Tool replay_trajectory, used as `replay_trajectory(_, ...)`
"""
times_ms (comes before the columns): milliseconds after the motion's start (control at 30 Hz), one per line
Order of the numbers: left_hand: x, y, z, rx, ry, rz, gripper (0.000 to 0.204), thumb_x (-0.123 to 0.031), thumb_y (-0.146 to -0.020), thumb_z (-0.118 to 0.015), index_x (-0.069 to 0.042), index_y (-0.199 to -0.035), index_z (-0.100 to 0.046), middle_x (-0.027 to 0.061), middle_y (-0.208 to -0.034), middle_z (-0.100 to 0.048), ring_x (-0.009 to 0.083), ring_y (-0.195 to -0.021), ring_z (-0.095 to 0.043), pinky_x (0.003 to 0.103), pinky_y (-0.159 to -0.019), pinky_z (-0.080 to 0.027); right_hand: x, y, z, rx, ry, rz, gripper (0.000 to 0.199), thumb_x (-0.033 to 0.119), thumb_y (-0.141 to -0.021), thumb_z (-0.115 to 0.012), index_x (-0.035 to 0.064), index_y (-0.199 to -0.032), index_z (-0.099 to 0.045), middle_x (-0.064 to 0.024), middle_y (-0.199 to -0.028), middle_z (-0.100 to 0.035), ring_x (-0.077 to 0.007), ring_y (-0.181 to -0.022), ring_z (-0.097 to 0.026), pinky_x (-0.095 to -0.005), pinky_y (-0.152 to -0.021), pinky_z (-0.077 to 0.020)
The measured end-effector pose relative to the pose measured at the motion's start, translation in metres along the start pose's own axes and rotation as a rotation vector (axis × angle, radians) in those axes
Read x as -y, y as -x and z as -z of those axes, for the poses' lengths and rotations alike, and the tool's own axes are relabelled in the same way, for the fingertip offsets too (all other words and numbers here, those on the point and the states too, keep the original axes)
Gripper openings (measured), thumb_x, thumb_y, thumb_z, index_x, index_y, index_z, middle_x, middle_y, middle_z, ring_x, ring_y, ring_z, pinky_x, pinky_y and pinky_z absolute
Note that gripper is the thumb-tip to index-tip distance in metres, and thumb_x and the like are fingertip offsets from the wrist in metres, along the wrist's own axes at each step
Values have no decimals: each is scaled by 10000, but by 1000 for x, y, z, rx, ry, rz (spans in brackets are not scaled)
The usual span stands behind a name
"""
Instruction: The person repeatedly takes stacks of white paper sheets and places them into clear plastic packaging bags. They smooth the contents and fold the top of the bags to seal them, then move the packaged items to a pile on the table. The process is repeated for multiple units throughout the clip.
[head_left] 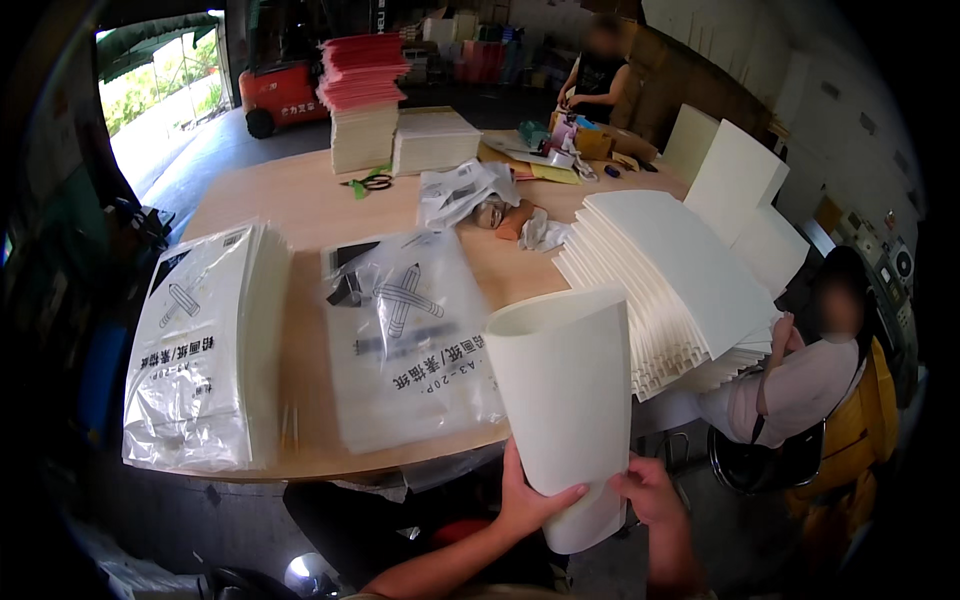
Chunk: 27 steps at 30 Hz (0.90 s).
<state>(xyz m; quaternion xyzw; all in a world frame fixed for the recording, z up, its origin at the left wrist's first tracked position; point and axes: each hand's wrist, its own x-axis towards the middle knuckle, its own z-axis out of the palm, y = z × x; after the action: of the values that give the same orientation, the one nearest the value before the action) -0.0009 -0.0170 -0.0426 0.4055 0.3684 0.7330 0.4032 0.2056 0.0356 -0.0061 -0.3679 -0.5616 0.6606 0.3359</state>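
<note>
Large sheets of white drawing paper (567,400), curled into a wide open roll, stand upright in front of me at the table's near edge. My left hand (532,498) grips the lower left side, its thumb across the front. My right hand (652,490) is closed on the lower right edge. How many sheets are curled together I cannot tell. Left of the roll lie flat clear plastic bags (425,345) printed with crossed pencils. At the far left is a thick pile of bagged paper packs (195,345). A fanned stack of white paper (665,275) rests to the right.
The wooden table (240,205) also bears a red-topped paper stack (362,100), a white stack (437,140), scissors (372,182) and crumpled plastic (465,192). One person (800,375) sits at the right; another (600,80) stands behind the table. A red forklift (285,95) is parked beyond.
</note>
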Motion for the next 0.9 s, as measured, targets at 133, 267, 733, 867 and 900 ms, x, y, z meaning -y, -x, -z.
replay_trajectory(133,-6,-4,-4,17,-45,-49,969,-183,-685,-888,-1,-1434,-300,147,-1336,-476,255,-1260,-477,405,-1048,-398,4,-4,-6,-93,48,95,188,51,-898,-695,-60,-1050,-694,-31,-1033,-678,-96,-934,-604,-253,-814,-490)
replay_trajectory(267,-9,-20,-3,96,-28,-63,822,-162,-734,-849,-1,-1394,-386,157,-1370,-481,264,-1246,-501,404,-1047,-402,2,-4,16,-240,242,196,199,123,-900,-715,-45,-1006,-703,-16,-875,-693,-68,-769,-583,-243,-699,-475)
replay_trajectory(733,-36,-31,93,340,-1377,-284,563,-325,-673,-832,-103,-1151,-633,72,-1092,-580,284,-1063,-534,434,-950,-400,3,45,64,-583,365,386,314,201,-938,-692,-94,-1041,-672,1,-892,-650,-60,-790,-523,-219,-726,-418)
replay_trajectory(867,-10,0,120,367,-1642,-322,476,-266,-707,-790,-119,-1135,-644,69,-1091,-574,281,-1064,-535,448,-925,-416,-9,61,69,-637,445,251,268,174,-923,-700,-75,-1023,-686,21,-852,-635,-60,-748,-518,-224,-683,-425)
replay_trajectory(900,-6,1,128,335,-1677,-373,408,-237,-728,-762,-121,-1104,-658,68,-1096,-576,279,-1069,-541,450,-912,-427,-9,65,71,-651,476,213,255,165,-918,-704,-69,-1016,-691,27,-839,-630,-60,-736,-517,-225,-671,-426)
